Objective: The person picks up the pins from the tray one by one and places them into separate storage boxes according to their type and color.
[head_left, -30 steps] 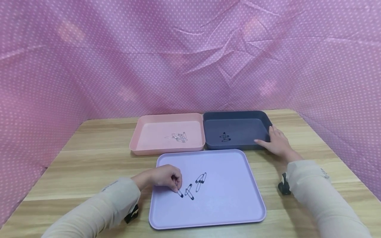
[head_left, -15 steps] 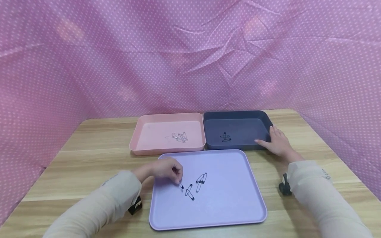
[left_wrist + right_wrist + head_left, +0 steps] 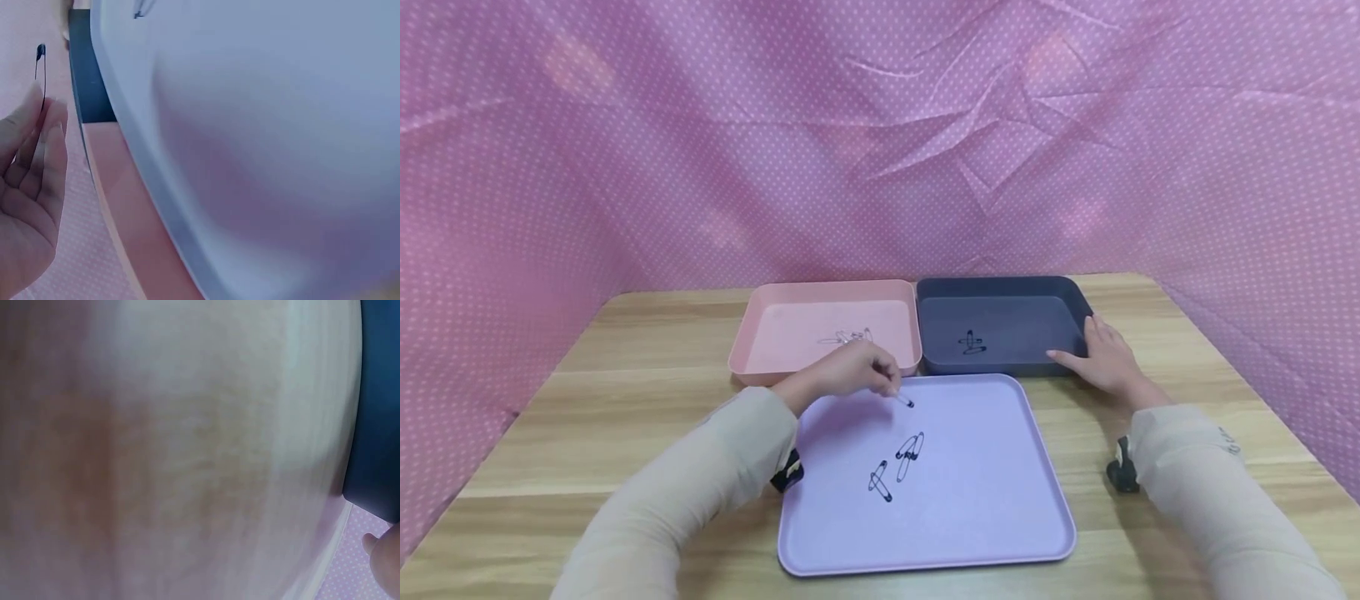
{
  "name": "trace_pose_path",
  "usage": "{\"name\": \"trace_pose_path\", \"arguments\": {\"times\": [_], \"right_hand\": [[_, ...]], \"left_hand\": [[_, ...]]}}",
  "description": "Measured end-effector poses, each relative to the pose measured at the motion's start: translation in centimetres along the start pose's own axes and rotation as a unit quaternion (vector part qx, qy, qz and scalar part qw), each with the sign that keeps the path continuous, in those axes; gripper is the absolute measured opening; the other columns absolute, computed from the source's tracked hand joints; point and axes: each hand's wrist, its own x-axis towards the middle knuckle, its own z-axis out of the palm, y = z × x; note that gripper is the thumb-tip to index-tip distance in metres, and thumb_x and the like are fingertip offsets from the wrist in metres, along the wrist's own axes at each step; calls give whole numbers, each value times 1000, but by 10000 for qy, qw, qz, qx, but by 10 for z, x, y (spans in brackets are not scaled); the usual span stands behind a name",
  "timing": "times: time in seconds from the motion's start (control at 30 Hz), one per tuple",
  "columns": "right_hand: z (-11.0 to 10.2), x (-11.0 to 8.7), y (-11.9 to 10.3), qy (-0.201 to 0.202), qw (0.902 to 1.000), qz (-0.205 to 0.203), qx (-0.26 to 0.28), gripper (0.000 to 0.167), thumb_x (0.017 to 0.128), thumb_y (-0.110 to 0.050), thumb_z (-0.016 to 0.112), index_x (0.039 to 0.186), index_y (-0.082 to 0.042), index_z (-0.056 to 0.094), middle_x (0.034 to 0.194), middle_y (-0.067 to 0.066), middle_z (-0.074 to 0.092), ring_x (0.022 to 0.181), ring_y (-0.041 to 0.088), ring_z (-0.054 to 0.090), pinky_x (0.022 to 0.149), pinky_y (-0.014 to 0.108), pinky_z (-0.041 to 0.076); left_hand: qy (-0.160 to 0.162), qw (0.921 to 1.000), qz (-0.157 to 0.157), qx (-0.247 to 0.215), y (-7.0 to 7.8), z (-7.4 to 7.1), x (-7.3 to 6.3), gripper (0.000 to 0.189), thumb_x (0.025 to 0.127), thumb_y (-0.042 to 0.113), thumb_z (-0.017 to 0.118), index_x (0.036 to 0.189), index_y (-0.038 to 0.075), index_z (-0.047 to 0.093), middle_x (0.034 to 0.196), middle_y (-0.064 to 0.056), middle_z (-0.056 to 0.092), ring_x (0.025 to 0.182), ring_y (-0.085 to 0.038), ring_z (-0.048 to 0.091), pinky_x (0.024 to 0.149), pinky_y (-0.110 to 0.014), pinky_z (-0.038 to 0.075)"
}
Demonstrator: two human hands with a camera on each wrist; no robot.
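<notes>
My left hand (image 3: 857, 369) pinches a safety pin (image 3: 42, 65) with a black head between thumb and fingertips, above the far edge of the lavender tray (image 3: 985, 508). Several black-headed safety pins (image 3: 880, 482) lie on that tray, in two small groups. Against the near right corner of the dark grey tray (image 3: 1022, 329) rests my right hand (image 3: 1105, 358), thumb spread along the front wall and fingers at the right side. A few black safety pins (image 3: 972, 342) lie inside the dark tray. In the pink tray (image 3: 775, 342), silvery safety pins (image 3: 853, 335) are partly hidden behind my left hand.
The pink and dark trays stand side by side at the back of the wooden table (image 3: 647, 375), with the lavender tray in front of them. A pink dotted cloth (image 3: 880, 150) hangs behind and along both sides.
My left hand has lifted the safety pin off the lavender tray and carried it away from me and to the right, toward the back trays. My right hand stays at the dark tray.
</notes>
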Motion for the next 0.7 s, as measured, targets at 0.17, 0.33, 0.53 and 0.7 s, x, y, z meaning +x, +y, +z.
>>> {"name": "trace_pose_path", "arguments": {"times": [0.17,0.33,0.53,0.7], "right_hand": [[1,1,2,21,10000,-14,6,99,81,-57,42,127,20,-1,132,38,-3,120,49,1,97,54,3],[0,1,1,43,10000,-26,-18,98,81,-56,43,127,20,1,132,38,-2,120,49,2,98,54,3],[-2,1,-2,24,10000,-36,-71,97,82,-55,43,127,21,2,132,38,-1,120,49,3,98,53,4],[-1,0,-1,17,10000,-2,-98,97,82,-55,43,126,21,2,132,39,-1,120,49,3,98,53,4]], "left_hand": [[510,9985,-202,-28,11,1,23,5,75,12,66,71,10,66,67,4,61,64,-9,52,60,-20,44],[753,9933,-690,-545,19,2,41,5,78,14,64,77,10,66,77,-1,64,74,-9,57,68,-21,47],[1087,9867,-957,-744,17,5,59,4,78,14,64,80,11,65,79,3,61,73,-10,58,66,-22,47],[1310,9818,-1118,-799,17,9,72,6,78,15,63,82,10,65,78,2,61,72,-10,57,64,-20,47]]}}
